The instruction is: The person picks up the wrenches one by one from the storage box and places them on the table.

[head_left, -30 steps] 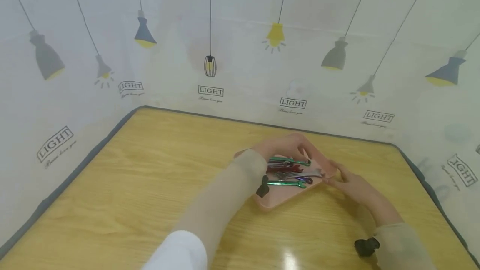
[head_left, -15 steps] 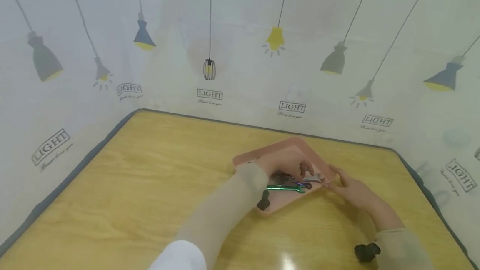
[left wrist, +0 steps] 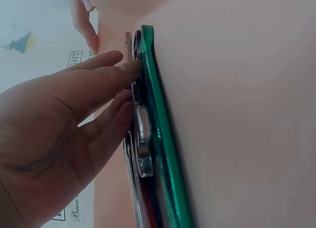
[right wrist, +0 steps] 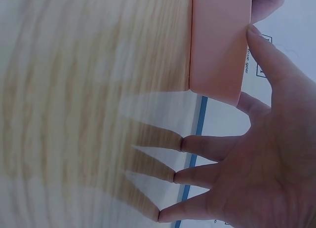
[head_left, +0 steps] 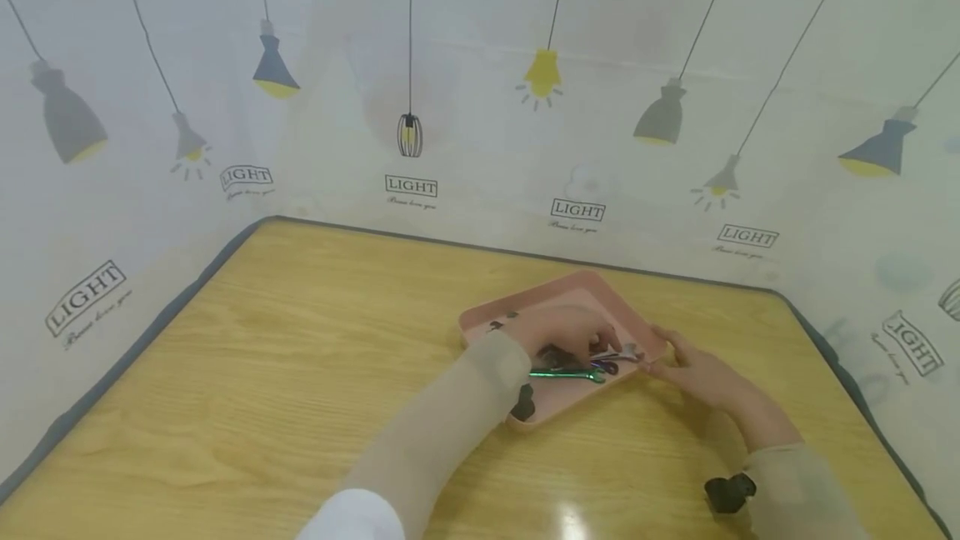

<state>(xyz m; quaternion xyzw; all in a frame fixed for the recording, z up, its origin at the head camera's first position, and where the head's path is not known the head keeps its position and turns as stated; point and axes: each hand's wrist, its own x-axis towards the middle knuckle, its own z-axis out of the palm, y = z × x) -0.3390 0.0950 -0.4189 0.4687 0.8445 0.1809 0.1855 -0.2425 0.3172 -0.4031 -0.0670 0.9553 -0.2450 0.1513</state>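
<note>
A pink tray (head_left: 480, 322) stands on the table with several wrenches in it. My left hand (head_left: 562, 332) reaches over the pile, bent fingers in among the tools; in the left wrist view its fingertips touch the wrenches, none of them lifted. Nearest that wrist camera lies a green open-end wrench (left wrist: 168, 149); behind it are an adjustable wrench (left wrist: 144, 164) and others partly hidden. My right hand (right wrist: 276, 154) holds the tray's right corner between thumb and index finger, with its other fingertips down on the table.
The wooden table (head_left: 262, 373) has a dark edge strip (head_left: 420, 242). Behind it hangs a pale wall covering (head_left: 480, 107) printed with lamps and lettering. A dark band piece (head_left: 729, 493) sits at the right sleeve.
My left hand has come from the tray's far side toward its near side, across the pile, and now covers the upper green wrench. The right hand stays on the corner.
</note>
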